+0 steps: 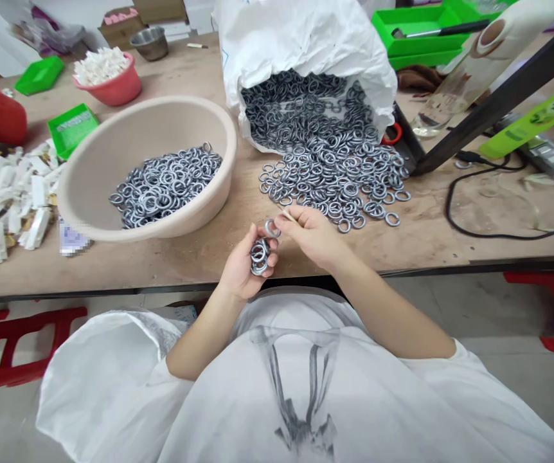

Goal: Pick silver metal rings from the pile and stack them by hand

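Note:
Several grey metal rings [258, 257] lie bunched in the curled fingers of my left hand [243, 263]. Between its thumb and forefinger, a single ring [272, 227] is held up. My right hand [313, 235] pinches a thin pale stick [288, 215], and its fingertips are close beside that ring; whether they touch it I cannot tell. Behind my hands a heap of loose rings [335, 173] spills from the mouth of a white sack [306, 38]. To the left, a big beige basin [84, 186] contains a pile of similar rings [171, 186].
White plastic parts [11, 199] cover the table's left end. Further back are a red bowl [123, 87], green trays [72, 132] and a metal bowl [150, 44]. A dark metal post [499, 96] and black cable [450, 206] stand right. An open white bag [103, 379] hangs below the table edge.

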`<state>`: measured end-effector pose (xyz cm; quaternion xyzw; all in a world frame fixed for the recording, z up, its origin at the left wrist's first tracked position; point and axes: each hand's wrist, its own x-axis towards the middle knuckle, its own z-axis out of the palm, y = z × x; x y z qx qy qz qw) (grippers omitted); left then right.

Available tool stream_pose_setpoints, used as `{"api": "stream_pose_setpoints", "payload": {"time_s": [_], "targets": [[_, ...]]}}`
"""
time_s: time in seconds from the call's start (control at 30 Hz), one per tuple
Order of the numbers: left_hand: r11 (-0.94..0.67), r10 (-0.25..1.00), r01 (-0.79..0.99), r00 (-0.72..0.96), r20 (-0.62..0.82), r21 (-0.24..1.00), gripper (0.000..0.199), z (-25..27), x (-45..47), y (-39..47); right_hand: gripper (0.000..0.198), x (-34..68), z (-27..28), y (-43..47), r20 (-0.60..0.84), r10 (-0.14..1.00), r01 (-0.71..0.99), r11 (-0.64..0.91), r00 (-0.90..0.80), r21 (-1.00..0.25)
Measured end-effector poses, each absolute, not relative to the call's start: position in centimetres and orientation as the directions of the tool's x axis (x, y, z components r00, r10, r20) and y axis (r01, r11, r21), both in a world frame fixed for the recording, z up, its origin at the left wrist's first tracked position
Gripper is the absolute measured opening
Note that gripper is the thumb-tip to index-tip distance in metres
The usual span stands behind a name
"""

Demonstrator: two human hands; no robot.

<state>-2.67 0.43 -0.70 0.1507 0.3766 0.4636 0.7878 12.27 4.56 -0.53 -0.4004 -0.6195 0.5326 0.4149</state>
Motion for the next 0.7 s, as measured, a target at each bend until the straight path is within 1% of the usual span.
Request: {"api": "stream_pose_setpoints", "payload": {"time_s": [0.07, 0.13, 0.2, 0.33, 0.43, 0.5, 0.57, 0.63, 0.7], "targets": [[0.510, 0.859, -0.587, 0.302, -0.414, 0.629, 0.037, -0.8, -2.2, 0.1, 0.022, 11.6, -0.9, 3.5, 0.103, 0.955, 0.124, 0.142, -0.277, -0.982], [0.495, 0.869, -0.565, 0.308, -0.388, 0.660, 0.043, -0.9, -2.0, -0.2, 0.018, 11.4, -1.3, 2.9, 0.192, 0.962, 0.246, 0.237, -0.193, -0.940], [0.477, 0.879, -0.550, 0.297, -0.373, 0.685, 0.047, -0.9, -1.8, -0.4, 0.011, 11.3, -1.6, 2.8, 0.274, 0.950, 0.298, 0.308, -0.151, -0.904], [0.408, 0.913, -0.507, 0.223, -0.342, 0.759, 0.052, -1.1, -1.6, -0.5, 0.009, 11.3, -1.9, 2.6, 0.299, 0.941, 0.248, 0.332, -0.161, -0.910], [0.366, 0.931, -0.452, 0.174, -0.322, 0.813, 0.058, -1.6, -1.4, -0.5, 0.007, 11.1, -2.0, 2.3, 0.332, 0.927, 0.280, 0.370, -0.174, -0.886], [0.362, 0.932, -0.431, 0.170, -0.320, 0.826, 0.059, -1.8, -1.4, -0.5, 0.008, 11.1, -2.0, 2.1, 0.343, 0.920, 0.290, 0.386, -0.189, -0.876], [0.359, 0.933, -0.432, 0.171, -0.316, 0.827, 0.058, -1.9, -1.5, -0.5, 0.011, 11.3, -2.1, 2.1, 0.338, 0.918, 0.260, 0.385, -0.209, -0.886], [0.352, 0.936, -0.446, 0.171, -0.307, 0.823, 0.055, -1.8, -1.6, -0.5, 0.018, 11.6, -1.9, 2.1, 0.342, 0.911, 0.216, 0.391, -0.231, -0.895], [0.347, 0.938, -0.452, 0.162, -0.307, 0.822, 0.052, -1.6, -1.7, -0.6, 0.019, 11.8, -1.6, 2.1, 0.367, 0.894, 0.211, 0.423, -0.257, -0.881]]}}
